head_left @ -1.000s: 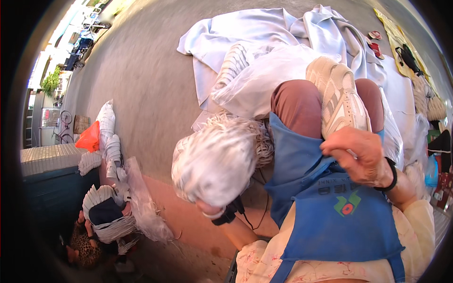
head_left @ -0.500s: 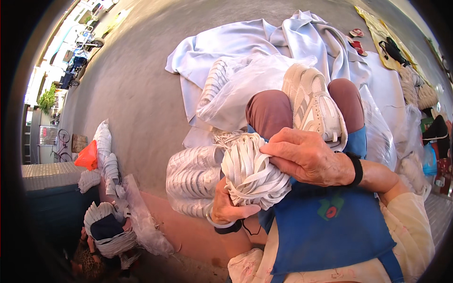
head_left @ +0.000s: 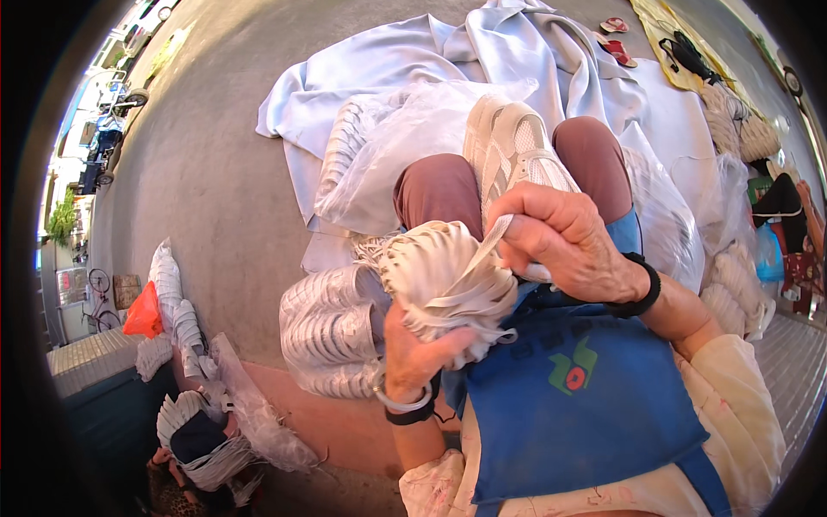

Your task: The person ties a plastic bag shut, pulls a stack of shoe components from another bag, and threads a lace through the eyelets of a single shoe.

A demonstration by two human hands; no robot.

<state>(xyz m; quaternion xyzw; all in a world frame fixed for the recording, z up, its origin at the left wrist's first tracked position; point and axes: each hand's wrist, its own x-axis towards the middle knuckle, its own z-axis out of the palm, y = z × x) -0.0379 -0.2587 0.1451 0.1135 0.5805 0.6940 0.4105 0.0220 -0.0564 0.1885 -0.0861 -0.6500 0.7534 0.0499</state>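
A thick bundle of flat white shoelaces is gripped in my left hand, with the thumb pressed across its lower end. My right hand pinches one lace between thumb and fingers, pulled away from the bundle's right side. Loose lace loops hang at the lower right of the bundle. Beyond my hands, a pair of beige and white sneakers stands between my knees. Over my lap lies a blue apron. The tips of the right fingers are partly hidden.
Plastic-wrapped lace bundles lie left of my hands. Ahead, a pale blue-grey cloth is spread with clear plastic on it. Another person with laces sits at lower left. Red slippers lie at the far right.
My right hand has drawn a lace out from the bundle, toward itself. The bundle has turned in my left hand. The view has shifted, so the surroundings sit farther left.
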